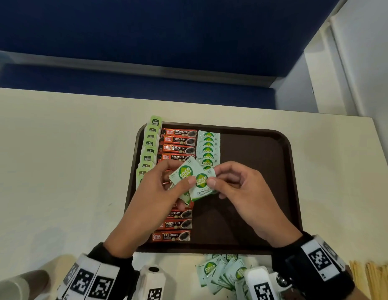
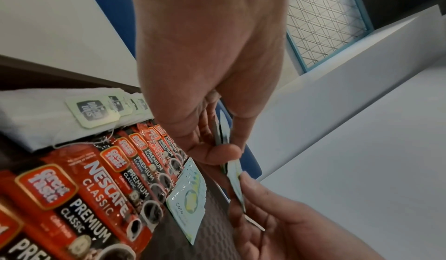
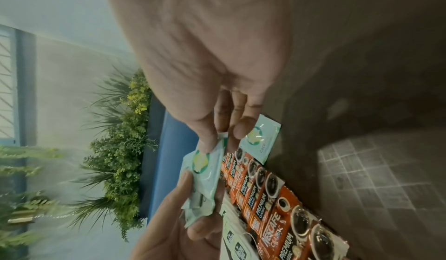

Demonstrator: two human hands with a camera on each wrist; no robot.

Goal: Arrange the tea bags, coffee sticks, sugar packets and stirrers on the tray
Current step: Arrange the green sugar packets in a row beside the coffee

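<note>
Loose Coco Natura sugar packets (image 1: 221, 271) lie heaped on the cream table (image 1: 58, 148) just under the right wrist, with pale wooden stirrers (image 1: 370, 280) further out to that wrist's right and a paper cup (image 1: 19, 284) beside the left wrist. Above the brown tray (image 1: 284, 148), the left hand (image 1: 154, 195) pinches a small fan of sugar packets (image 1: 188, 173) between thumb and curled fingers, while the right hand (image 1: 243, 191) pinches the front packet (image 1: 202, 187) of that fan at its edge. Only the left wrist view shows those packets edge-on, several thick. Beyond the fingertips, a laid row of sugar packets (image 1: 208, 148) runs away from the hands; left of it are the coffee sticks (image 1: 178, 146), one reading Nescafe in both wrist views, and left again the tea bags (image 1: 148, 148), overhanging the tray's left rim. Bare tray floor spreads under and beyond the right hand to the far rim.
</note>
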